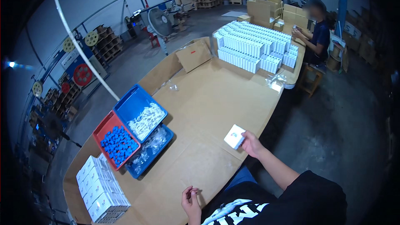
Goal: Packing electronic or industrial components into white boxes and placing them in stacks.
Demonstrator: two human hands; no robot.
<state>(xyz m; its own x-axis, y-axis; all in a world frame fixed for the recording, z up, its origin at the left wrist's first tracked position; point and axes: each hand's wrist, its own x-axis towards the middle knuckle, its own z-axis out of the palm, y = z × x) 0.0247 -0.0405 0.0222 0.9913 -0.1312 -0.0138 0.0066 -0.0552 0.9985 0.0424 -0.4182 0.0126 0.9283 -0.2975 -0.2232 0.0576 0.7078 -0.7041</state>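
My right hand (pixel 251 144) is closed on a small white box (pixel 234 136) with a little coloured print, holding it by its right side near the table's front edge. My left hand (pixel 190 200) hovers by the near edge with loosely curled fingers and nothing visible in it. Beyond it stand a red tray (pixel 98 130) of small blue pieces (pixel 120 145), a blue tray (pixel 121 105) of white pieces (pixel 146 121), and a lower blue tray (pixel 139 173) of clear plastic bags (pixel 155 141). Stacked white boxes (pixel 100 187) sit at the left end.
Many white boxes (pixel 254 41) stand in rows at the table's far end. A person (pixel 318 37) sits there on a wooden stool (pixel 311 80), hands on a small item. A cardboard flap (pixel 193 57) leans at the back rim. A fan (pixel 159 23) stands behind the cardboard-covered table (pixel 208 100).
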